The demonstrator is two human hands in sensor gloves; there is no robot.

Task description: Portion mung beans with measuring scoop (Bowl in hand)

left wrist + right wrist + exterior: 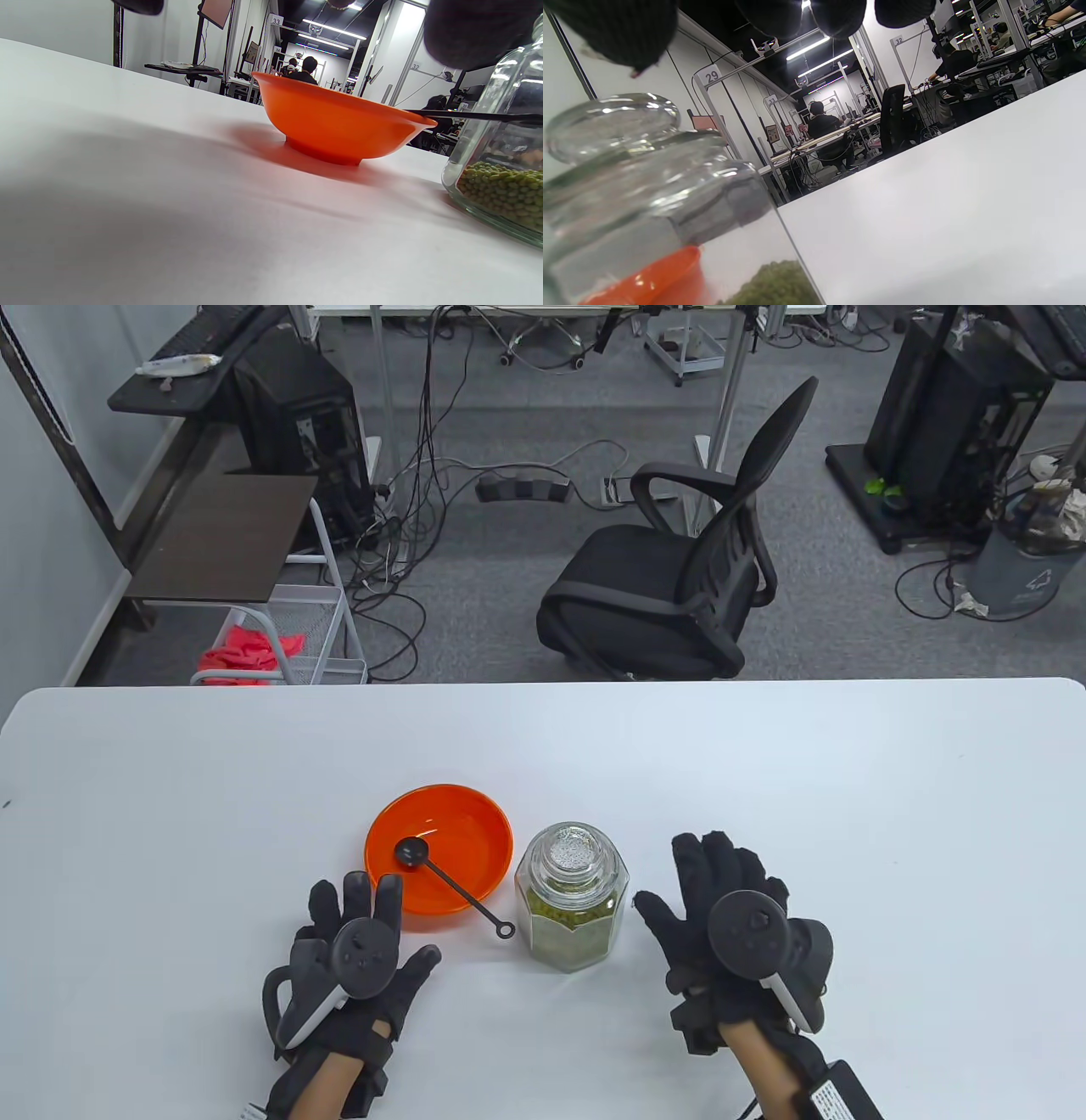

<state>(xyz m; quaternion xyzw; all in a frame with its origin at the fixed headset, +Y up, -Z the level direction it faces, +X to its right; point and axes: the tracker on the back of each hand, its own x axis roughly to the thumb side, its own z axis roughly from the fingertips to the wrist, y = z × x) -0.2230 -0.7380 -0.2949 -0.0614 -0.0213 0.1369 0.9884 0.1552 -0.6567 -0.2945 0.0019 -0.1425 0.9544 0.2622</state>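
Observation:
An orange bowl (441, 848) stands on the white table (764, 780); it also shows in the left wrist view (339, 123). A black measuring scoop (450, 884) lies across the bowl, cup inside, handle over the near rim. A glass jar (572, 897) with a glass lid, partly filled with mung beans (500, 190), stands right of the bowl; it also shows in the right wrist view (649, 199). My left hand (365, 933) lies open on the table just before the bowl, holding nothing. My right hand (721, 899) lies open right of the jar, holding nothing.
A black office chair (679, 577) stands beyond the table's far edge. A wire cart (288, 636) with red cloth is on the floor at the far left. The table's white surface stretches wide on both sides of the hands.

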